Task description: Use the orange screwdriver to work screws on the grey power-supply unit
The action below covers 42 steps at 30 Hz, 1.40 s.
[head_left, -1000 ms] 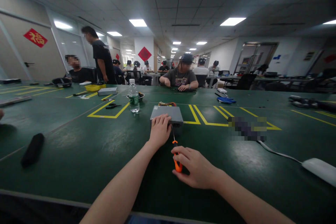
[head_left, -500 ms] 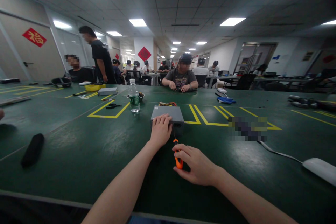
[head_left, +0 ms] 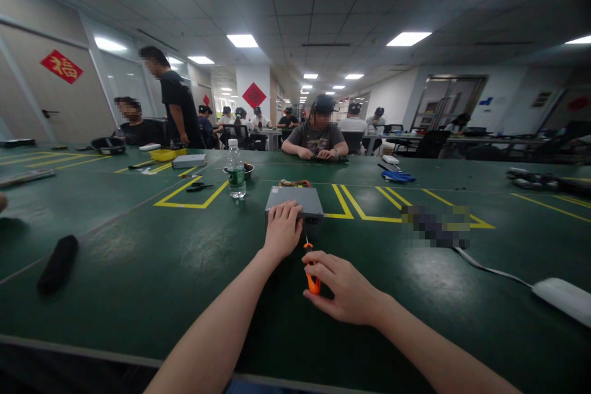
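Observation:
A grey metal computer power supply [head_left: 308, 198] sits in front of me, with coloured cables [head_left: 295, 183] bunched behind it. My left hand [head_left: 282, 231] is clamped over its top and near left edge, fingers lying on the lid. An orange-and-black screwdriver [head_left: 313, 284] is held in my right hand [head_left: 339, 286], thumb and fingers around the handle. Its thin shaft points away from me and reaches the near face of the power supply, right of my left hand. Whether the tip sits in a screw is too small to tell.
A water bottle [head_left: 237, 171] stands in front of a small bowl [head_left: 249, 168]. On the green table [head_left: 152, 295] lie a black object [head_left: 58, 265], blue gloves [head_left: 398, 176], a white power strip [head_left: 563, 298] with its cord, and a yellow tray [head_left: 167, 154]. Opposite sits a person [head_left: 317, 135].
My right hand and the screwdriver have shifted slightly up and left, toward the power supply. My left hand stays put on it. The person opposite has moved their hands a little.

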{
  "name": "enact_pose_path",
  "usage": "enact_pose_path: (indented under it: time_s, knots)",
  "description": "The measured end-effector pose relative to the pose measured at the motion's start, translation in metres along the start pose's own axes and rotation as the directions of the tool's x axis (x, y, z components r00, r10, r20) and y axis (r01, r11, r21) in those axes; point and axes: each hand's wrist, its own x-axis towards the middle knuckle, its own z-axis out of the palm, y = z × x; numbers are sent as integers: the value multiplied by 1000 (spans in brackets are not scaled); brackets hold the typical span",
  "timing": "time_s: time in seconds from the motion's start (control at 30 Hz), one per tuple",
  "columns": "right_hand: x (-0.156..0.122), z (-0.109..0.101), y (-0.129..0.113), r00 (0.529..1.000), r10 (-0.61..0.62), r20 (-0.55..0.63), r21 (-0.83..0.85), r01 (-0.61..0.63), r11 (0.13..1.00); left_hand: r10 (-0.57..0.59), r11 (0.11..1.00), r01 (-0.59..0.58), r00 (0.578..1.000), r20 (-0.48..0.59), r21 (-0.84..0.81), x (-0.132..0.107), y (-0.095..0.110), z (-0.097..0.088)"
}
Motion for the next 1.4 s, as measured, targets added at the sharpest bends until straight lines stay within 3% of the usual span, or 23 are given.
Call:
enact_pose_path:
  time_s: [0.13,0.33,0.53,0.67,0.83,1.1,1.23,1.4]
  knots:
    - [-1,-3,1,999,20,-39,14,-19,1000,0,1000,0,1000,10,1,0,0,0]
    - [-2,-7,-2,999,0,42,14,0,1000,4,1000,-4,1000,8,-6,1,0,-1]
    - [-1,2,-3,1000,22,4,-24,-22,999,9,1000,-9,1000,9,-1,0,0,-1]
    - [0,4,-4,997,63,40,26,-64,998,10,1000,-10,1000,2,-2,0,0,0]
    - [1,-1,-7,996,-4,86,-28,6,1000,0,1000,0,1000,-1,-4,0,0,1]
    - [0,11,-1,999,-6,-50,-32,4,999,4,1000,-4,1000,6,-2,0,0,0]
    - [-1,7,-2,1000,25,-3,-7,-25,1000,5,1000,-5,1000,4,-2,0,0,0]
    - [-1,3,-5,999,-27,25,-89,29,996,8,1000,-8,1000,11,-3,0,0,0]
